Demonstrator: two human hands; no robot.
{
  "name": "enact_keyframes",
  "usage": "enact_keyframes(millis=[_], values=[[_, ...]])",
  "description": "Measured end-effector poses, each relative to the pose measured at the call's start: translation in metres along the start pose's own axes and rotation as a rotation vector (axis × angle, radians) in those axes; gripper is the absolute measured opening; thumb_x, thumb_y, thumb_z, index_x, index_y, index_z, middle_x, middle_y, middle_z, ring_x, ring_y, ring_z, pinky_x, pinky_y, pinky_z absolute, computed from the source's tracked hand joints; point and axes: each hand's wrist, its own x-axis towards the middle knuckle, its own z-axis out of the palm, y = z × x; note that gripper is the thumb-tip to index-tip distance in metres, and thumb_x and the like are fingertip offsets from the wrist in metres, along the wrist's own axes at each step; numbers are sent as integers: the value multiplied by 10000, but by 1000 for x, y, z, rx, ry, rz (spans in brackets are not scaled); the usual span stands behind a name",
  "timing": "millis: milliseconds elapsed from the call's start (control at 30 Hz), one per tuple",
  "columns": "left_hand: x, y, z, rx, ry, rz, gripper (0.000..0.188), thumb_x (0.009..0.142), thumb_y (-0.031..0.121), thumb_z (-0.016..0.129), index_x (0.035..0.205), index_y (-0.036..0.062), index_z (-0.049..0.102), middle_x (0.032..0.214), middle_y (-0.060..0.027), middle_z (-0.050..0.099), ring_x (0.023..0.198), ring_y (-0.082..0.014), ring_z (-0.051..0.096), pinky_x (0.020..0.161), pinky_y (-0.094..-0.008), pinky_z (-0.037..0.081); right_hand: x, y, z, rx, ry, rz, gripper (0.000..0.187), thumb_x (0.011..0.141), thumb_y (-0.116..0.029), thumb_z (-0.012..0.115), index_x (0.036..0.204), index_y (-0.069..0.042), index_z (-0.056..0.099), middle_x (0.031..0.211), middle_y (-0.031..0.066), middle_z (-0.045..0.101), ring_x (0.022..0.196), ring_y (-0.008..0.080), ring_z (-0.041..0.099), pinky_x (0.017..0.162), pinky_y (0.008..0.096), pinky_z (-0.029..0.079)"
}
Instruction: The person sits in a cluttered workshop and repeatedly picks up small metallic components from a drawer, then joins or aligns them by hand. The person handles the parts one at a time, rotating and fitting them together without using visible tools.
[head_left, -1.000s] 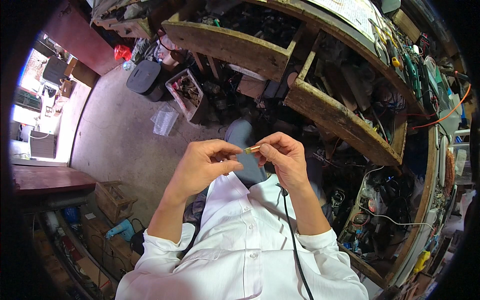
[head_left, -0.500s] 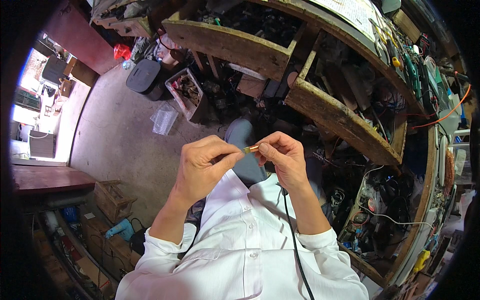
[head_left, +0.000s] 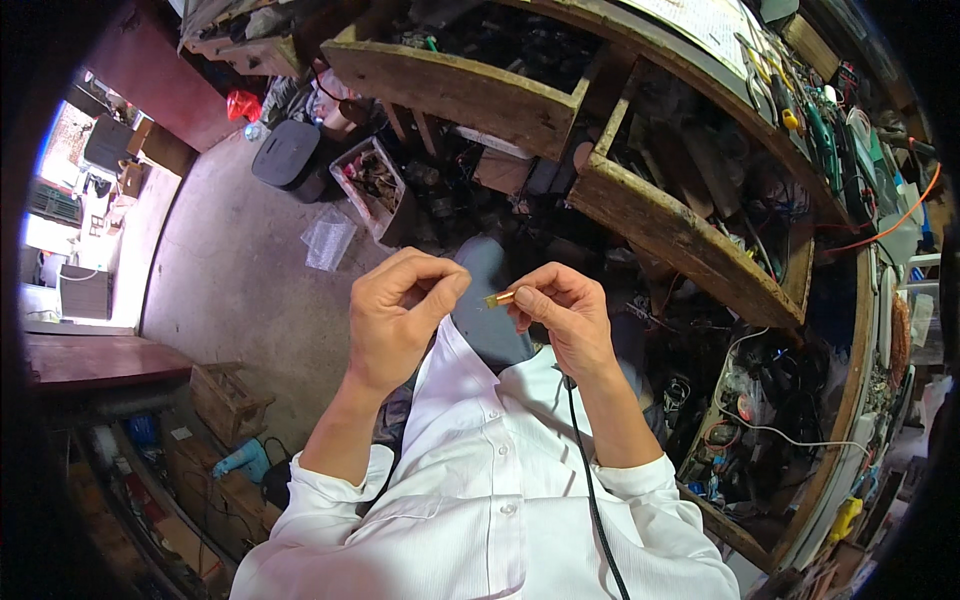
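Between the thumb and fingers of my right hand (head_left: pixel 566 318) is a small copper-coloured piece with a flat, yellow-green end (head_left: pixel 497 298). That flat end points left, toward my other hand. A short gap away, my left hand (head_left: pixel 402 315) is raised with thumb and forefinger pinched together. Whatever may be between those fingertips is too small to make out. Both hands are above my grey-trousered knee (head_left: pixel 484 310), in front of my white shirt (head_left: pixel 480 480). A black cord (head_left: pixel 588 490) hangs down over the shirt.
Open wooden drawers (head_left: pixel 680 235) full of clutter jut out ahead and right. A dark lidded bin (head_left: pixel 287 153), a box of scraps (head_left: pixel 370 190) and clear plastic wrap (head_left: pixel 328 238) are on the concrete floor. A small wooden stool (head_left: pixel 228 400) stands left.
My left hand has drawn away from the small piece, moving left and slightly up, and its fingers no longer touch it. My right hand has stayed nearly still, holding the piece.
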Motion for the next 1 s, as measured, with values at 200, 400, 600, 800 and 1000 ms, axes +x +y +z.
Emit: enact_keyframes(millis=[200,400,600,800,1000], values=[[-1,17,1,457,-143,311,177,738,36,792,900,23,721,842,-67,649,724,-165,632,610,-272,505,1,-1,0,9,10,-5,123,907,-90,707,940,18,661,862,96,700,734,108,635,612,247,525],[0,7,0,618,-172,462,165,737,36,773,887,37,706,859,-72,647,741,-234,636,614,-339,512,2,1,0,1,1,-8,132,907,-97,710,940,21,660,858,96,699,725,107,629,609,244,523],[4,13,4,595,-172,443,106,765,-34,713,847,-17,649,867,-107,643,755,-244,625,647,-339,502,1,-2,1,-9,14,-1,130,906,-99,711,940,17,663,855,94,700,725,100,623,609,237,515],[5,11,8,550,-165,443,109,787,-22,707,878,-17,647,876,-108,627,774,-231,611,664,-321,499,1,-1,0,-19,9,2,125,903,-97,714,938,13,667,848,87,700,724,97,626,611,237,512],[0,4,11,188,-49,155,111,903,71,682,972,-15,664,937,-60,661,822,-123,598,677,-261,501,1,2,-5,65,48,22,138,913,-124,704,939,7,671,821,81,691,697,103,626,598,240,512]])
